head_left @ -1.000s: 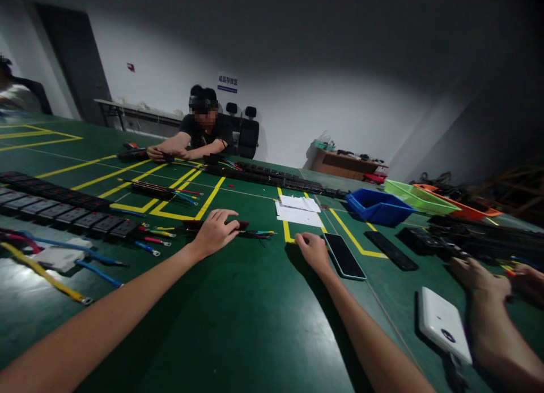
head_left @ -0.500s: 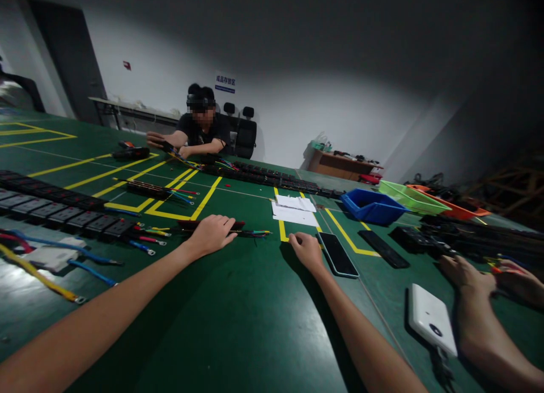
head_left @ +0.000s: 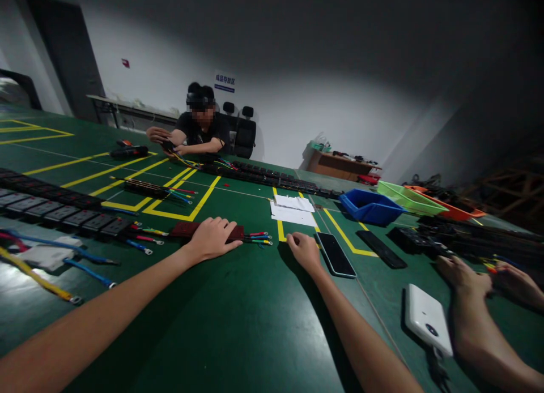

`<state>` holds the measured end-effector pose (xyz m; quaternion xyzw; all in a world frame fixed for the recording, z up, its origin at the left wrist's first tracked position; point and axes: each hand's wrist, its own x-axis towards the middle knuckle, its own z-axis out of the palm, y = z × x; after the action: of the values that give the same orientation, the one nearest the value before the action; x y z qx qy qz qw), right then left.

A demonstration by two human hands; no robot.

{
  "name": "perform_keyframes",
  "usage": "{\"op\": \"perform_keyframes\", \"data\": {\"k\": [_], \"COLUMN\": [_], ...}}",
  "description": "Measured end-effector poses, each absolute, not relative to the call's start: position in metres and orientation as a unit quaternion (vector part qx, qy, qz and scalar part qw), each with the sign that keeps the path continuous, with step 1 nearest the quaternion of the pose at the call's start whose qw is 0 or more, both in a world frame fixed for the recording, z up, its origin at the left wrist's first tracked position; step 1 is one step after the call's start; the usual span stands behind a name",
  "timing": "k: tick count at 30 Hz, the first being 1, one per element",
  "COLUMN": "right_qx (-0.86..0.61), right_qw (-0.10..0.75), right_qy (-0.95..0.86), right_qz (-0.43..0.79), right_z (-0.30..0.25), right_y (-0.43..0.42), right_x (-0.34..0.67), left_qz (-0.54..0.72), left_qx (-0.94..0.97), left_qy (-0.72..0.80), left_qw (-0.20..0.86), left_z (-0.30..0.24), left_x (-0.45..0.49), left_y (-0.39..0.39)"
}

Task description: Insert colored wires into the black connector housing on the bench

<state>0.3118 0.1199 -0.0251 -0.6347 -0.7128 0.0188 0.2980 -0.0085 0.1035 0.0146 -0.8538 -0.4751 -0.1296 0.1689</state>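
Note:
My left hand rests with its fingers curled over a dark reddish strip that lies flat on the green table. Coloured wires stick out of the strip's right end. My right hand lies on the table as a loose fist, apart from the strip and just left of a black phone. Nothing shows inside it.
Rows of black socket strips and loose coloured cables lie at the left. Papers, a blue bin, green and orange trays are beyond. A white device and another person's hands are at the right; a seated person works across.
The strip under my left hand has slid toward me and turned flat, showing its broad face. My right hand has barely moved.

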Motion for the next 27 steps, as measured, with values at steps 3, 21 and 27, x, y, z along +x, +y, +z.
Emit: {"op": "perform_keyframes", "data": {"k": [3, 21, 27], "right_qx": [-0.629, -0.571, -0.548], "right_qw": [0.29, 0.348, 0.434], "right_qy": [-0.722, -0.725, -0.691], "right_qz": [0.013, 0.162, 0.184], "right_z": [-0.024, -0.018, -0.021], "right_y": [0.118, 0.103, 0.102], "right_x": [0.31, 0.27, 0.259], "left_qz": [-0.133, -0.166, -0.153], "left_qx": [-0.855, -0.852, -0.859], "left_qy": [-0.468, -0.451, -0.445], "left_qw": [0.181, 0.208, 0.203], "left_z": [0.015, 0.016, 0.014], "left_x": [-0.009, -0.007, -0.007], "left_y": [0.103, 0.097, 0.099]}}
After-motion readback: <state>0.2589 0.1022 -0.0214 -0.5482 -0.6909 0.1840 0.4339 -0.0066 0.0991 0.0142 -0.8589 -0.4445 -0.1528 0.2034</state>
